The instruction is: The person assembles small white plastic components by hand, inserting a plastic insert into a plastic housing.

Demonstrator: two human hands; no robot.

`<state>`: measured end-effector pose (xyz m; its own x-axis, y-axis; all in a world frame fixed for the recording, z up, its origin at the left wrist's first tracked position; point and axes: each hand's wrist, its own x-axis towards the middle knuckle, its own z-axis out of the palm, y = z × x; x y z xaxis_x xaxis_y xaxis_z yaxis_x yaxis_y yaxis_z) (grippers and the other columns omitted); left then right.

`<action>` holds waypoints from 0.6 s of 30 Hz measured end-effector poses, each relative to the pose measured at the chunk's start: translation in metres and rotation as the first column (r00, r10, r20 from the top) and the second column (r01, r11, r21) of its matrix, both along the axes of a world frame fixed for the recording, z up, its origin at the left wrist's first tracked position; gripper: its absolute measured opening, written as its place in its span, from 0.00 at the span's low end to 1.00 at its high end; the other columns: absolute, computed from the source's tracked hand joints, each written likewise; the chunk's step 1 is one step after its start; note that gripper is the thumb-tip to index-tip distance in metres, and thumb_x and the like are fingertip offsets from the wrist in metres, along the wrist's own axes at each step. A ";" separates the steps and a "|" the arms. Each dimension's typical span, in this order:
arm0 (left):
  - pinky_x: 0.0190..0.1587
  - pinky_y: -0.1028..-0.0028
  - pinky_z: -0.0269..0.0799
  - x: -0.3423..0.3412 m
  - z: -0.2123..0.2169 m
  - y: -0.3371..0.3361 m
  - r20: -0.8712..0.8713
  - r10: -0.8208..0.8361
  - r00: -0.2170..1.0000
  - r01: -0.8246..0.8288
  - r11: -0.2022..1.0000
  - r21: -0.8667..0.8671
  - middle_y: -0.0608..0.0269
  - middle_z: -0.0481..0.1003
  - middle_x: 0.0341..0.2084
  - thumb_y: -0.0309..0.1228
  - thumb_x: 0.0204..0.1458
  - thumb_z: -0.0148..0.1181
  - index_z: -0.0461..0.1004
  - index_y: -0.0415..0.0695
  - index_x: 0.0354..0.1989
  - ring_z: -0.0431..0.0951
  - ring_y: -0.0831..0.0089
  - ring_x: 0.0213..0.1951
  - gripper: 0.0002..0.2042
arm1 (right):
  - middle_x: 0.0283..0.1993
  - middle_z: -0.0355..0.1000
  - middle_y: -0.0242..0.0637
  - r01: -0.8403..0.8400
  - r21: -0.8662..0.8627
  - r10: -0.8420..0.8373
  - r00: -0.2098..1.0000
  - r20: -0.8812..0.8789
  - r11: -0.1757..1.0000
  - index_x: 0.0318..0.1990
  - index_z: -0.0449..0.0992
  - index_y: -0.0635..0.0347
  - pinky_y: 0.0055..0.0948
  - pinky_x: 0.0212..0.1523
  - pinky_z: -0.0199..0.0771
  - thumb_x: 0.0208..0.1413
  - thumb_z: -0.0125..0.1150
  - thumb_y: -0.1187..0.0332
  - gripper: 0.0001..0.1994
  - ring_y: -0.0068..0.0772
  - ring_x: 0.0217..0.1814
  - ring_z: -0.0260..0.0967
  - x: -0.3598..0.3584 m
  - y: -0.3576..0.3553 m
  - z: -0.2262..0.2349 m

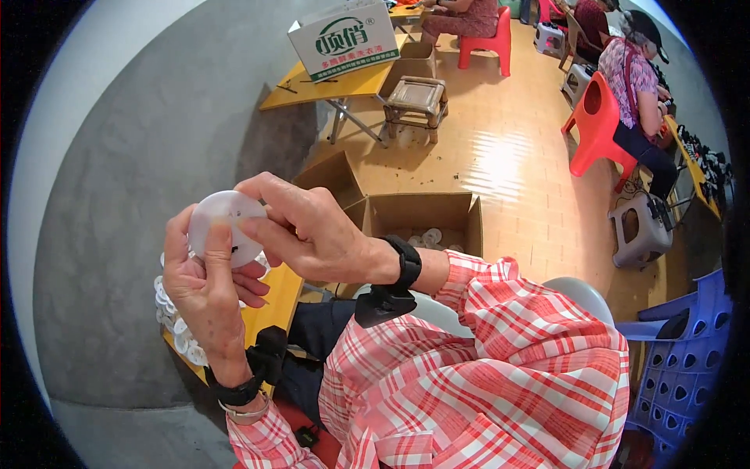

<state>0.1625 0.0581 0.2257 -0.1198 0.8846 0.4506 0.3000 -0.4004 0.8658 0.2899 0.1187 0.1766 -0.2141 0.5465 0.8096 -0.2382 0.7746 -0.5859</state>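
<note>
My checked sleeve [500, 367] fills the foreground, and past it my two hands meet around a white disc [223, 227], held up in front of the grey wall [117, 219]. My left hand [205, 293] cups the disc from below, thumb pressed flat up its face and the other fingers [250, 277] curled behind its lower edge. My right hand [312, 230] comes over from the right, its fingers [262, 187] closed on the disc's top and right rim, so both hands are shut on it and hide part of its edge. Each wrist wears a black band [406, 262].

Just below my left hand a heap of small white discs [176, 328] lies on the yellow tabletop [273, 301], partly hidden by that hand. Beyond my right wrist stands an open cardboard box [422, 215] on the floor, with more white discs showing in its bottom; a second open box [332, 176] stands just beside it against the wall.

Farther back, another yellow tabletop [328, 86] carries a white carton with green print [344, 39], and a small wooden stool [418, 98] stands beside it on the wooden floor [508, 156]. To the right a person in a patterned top [633, 78] sits on a red chair [598, 129] at a bench, with a grey stool [641, 227] near. A blue crate [687, 359] sits at my right, near my elbow.
</note>
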 end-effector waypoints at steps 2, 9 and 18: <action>0.10 0.84 0.64 -0.006 -0.006 0.000 -0.008 0.008 1.000 -0.008 0.999 -0.037 0.61 0.73 0.18 0.33 0.58 0.49 0.64 0.41 0.46 0.71 0.79 0.11 0.11 | 0.17 0.67 0.33 -0.014 -0.035 0.015 0.999 0.031 0.999 0.45 0.64 0.65 0.20 0.19 0.61 0.57 0.50 0.73 0.10 0.18 0.19 0.66 0.001 0.001 -0.003; 0.16 0.80 0.72 -0.029 -0.033 0.005 0.082 -0.046 0.996 0.060 0.981 -0.182 0.54 0.75 0.27 0.32 0.58 0.47 0.58 0.39 0.53 0.76 0.73 0.18 0.17 | 0.18 0.65 0.30 -0.123 -0.214 0.153 0.980 0.130 0.969 0.46 0.64 0.65 0.20 0.19 0.60 0.57 0.52 0.71 0.12 0.15 0.19 0.64 -0.015 0.014 -0.029; 0.26 0.83 0.73 -0.152 -0.107 0.024 0.164 0.065 0.984 0.038 0.829 -0.557 0.52 0.76 0.30 0.48 0.56 0.49 0.60 0.42 0.56 0.77 0.75 0.22 0.26 | 0.31 0.69 0.30 -0.039 -0.602 0.135 0.984 0.116 0.798 0.46 0.68 0.64 0.16 0.26 0.64 0.57 0.55 0.65 0.14 0.16 0.26 0.63 -0.011 0.066 -0.089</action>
<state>0.0104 0.0824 0.1191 -0.1620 0.9759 -0.1460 0.1305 0.1678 0.9771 0.2785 0.1844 0.0872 -0.3727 0.8829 0.2857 -0.1624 0.2410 -0.9568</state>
